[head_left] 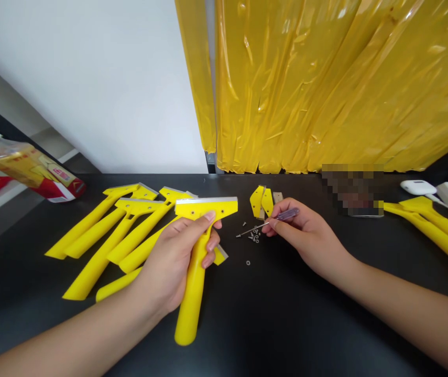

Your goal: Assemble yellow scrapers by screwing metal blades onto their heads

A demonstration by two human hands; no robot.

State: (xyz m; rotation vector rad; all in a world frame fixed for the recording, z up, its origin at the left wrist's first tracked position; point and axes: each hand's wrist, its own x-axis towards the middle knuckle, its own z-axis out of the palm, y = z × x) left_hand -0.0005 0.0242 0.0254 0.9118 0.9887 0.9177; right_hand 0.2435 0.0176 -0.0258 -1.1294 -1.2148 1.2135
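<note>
My left hand [184, 251] is closed around a yellow scraper [193, 298], its wide head and metal blade edge facing up and away from me. Between the fingers of my right hand [296, 222] is a thin screwdriver [287, 214] with a purplish handle, its shaft pointing left. A screw appears to sit at the screwdriver's tip, though it is small. Below the shaft lies a little heap of screws and nuts [254, 236], with a single nut [248, 263] nearer to me. Just behind my right hand are small yellow plates [261, 201] with holes, partly covered by the fingers.
Several yellow scrapers [90, 269] lie fanned on the black table [271, 324] at left, and more yellow handles [436, 225] lie at right. A drink bottle [35, 170] stands tilted in view at far left. A white device [418, 187] sits far right. Yellow plastic strips [326, 84] hang behind.
</note>
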